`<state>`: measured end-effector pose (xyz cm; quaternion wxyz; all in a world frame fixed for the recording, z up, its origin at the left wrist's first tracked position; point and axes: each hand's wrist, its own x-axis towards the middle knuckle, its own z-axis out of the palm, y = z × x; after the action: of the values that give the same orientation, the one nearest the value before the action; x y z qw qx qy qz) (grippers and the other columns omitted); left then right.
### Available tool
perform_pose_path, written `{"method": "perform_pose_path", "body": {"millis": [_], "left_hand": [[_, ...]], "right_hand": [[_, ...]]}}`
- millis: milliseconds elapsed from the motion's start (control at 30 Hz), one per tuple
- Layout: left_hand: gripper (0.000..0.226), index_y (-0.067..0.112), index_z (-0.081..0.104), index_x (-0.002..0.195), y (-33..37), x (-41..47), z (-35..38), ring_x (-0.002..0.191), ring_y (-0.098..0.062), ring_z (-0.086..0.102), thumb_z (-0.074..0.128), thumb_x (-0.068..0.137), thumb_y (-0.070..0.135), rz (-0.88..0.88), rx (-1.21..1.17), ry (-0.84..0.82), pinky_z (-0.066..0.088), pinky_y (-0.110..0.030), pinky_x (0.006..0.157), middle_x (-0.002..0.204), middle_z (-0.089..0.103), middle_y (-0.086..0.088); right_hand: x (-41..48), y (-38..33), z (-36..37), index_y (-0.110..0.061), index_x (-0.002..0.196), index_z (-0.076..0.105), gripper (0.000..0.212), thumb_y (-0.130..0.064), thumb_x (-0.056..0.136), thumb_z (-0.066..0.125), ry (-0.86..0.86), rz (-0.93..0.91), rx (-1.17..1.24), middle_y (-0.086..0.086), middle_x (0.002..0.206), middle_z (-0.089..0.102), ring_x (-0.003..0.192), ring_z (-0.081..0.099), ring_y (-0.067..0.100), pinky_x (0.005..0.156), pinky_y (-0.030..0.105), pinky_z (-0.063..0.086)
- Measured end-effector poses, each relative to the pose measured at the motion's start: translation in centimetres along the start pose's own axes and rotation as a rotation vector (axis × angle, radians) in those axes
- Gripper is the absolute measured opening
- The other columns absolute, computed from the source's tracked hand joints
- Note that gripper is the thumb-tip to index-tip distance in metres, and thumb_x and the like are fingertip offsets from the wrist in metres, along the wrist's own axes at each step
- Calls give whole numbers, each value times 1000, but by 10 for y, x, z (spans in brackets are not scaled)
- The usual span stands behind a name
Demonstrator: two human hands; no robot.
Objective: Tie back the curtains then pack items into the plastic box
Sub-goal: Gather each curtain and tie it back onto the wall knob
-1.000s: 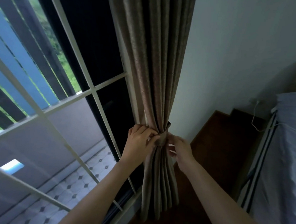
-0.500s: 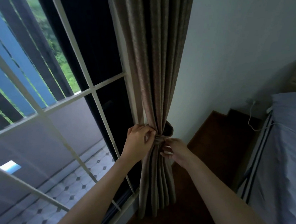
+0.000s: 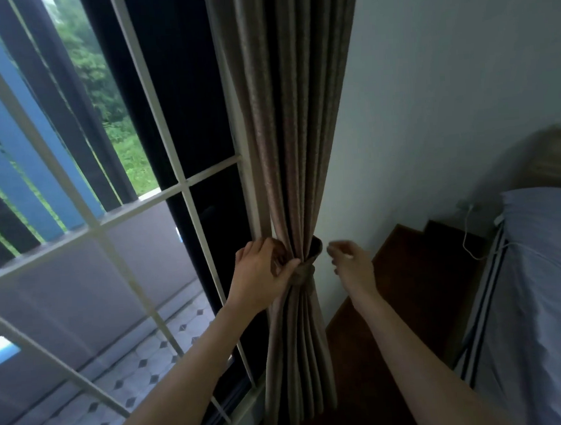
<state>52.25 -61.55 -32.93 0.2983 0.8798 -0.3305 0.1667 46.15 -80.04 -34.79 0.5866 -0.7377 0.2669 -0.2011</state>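
No writing shows. The curtain (image 3: pixel 287 145) hangs at twelve o'clock, cinched by its tie (image 3: pixel 303 272). Left hand (image 3: pixel 263 273) grips the folds; right hand (image 3: pixel 352 267) hovers loosely open beside it. Bed (image 3: pixel 543 293) at three o'clock, window (image 3: pixel 107 224) at nine.

A gathered taupe fabric curtain (image 3: pixel 287 145) is cinched by a matching tieback band (image 3: pixel 305 271), the left hand (image 3: pixel 263 276) gripping it while the right hand (image 3: pixel 352 267) hovers just beside, fingers loosely curled.

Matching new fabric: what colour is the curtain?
Greyish taupe curtain, faintly textured, in the head view.
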Motion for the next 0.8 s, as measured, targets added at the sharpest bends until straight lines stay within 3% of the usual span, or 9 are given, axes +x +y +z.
{"method": "perform_pose_path", "body": {"millis": [100,200,300,367,467,567,700,800], "left_hand": [[35,22,57,95,14,15,-6,95,-11,50,53,88,56,-21,32,25,34,-31,93,97,59,6],[22,21,57,94,20,16,-5,95,-18,53,51,94,42,-77,-41,32,33,-30,88,95,60,3],[19,27,50,82,9,-2,-2,80,-11,49,55,92,42,-119,-182,53,41,-31,77,81,53,12],[17,27,53,83,-7,-24,7,78,-11,52,58,90,42,-136,-190,15,46,-35,73,80,54,12],[21,24,58,94,-25,-52,24,90,-19,57,59,88,44,-168,-57,-141,44,-35,77,93,58,6],[36,23,56,111,-29,-55,35,105,-21,53,58,87,50,-210,34,-293,40,-35,85,110,57,2],[24,18,58,102,-26,-40,42,103,-24,56,57,91,39,-189,54,-305,40,-36,85,104,62,-1],[17,16,63,97,-27,-39,49,105,-23,53,54,94,29,-161,91,-306,35,-34,85,99,67,-2]], "right_hand": [[-7,-39,-6,-29,121,61,27,-37,96,56,-89,-190,47,-15,108,64,94,62,3,78,19,50],[-11,-56,3,-28,110,68,22,-32,99,49,-156,-221,-71,-14,101,67,94,63,5,78,22,50],[-22,-32,9,-27,105,67,22,-19,99,47,-61,-97,-9,-15,100,66,100,62,10,91,34,51],[-36,-6,7,-21,111,65,28,-7,96,45,-6,41,-55,-4,111,66,105,61,15,93,33,50],[-54,29,12,-12,125,60,34,-3,95,47,-179,202,-254,4,127,60,112,56,17,89,23,40],[-55,36,25,-11,132,55,37,-13,95,56,-280,127,-385,6,133,58,118,57,23,90,23,40],[-41,35,43,-10,112,66,21,-15,93,57,-247,33,-530,8,113,68,105,63,28,74,27,40],[-43,49,47,-13,99,68,17,-19,93,54,-154,-6,-616,7,98,70,93,65,29,72,34,49]]}}
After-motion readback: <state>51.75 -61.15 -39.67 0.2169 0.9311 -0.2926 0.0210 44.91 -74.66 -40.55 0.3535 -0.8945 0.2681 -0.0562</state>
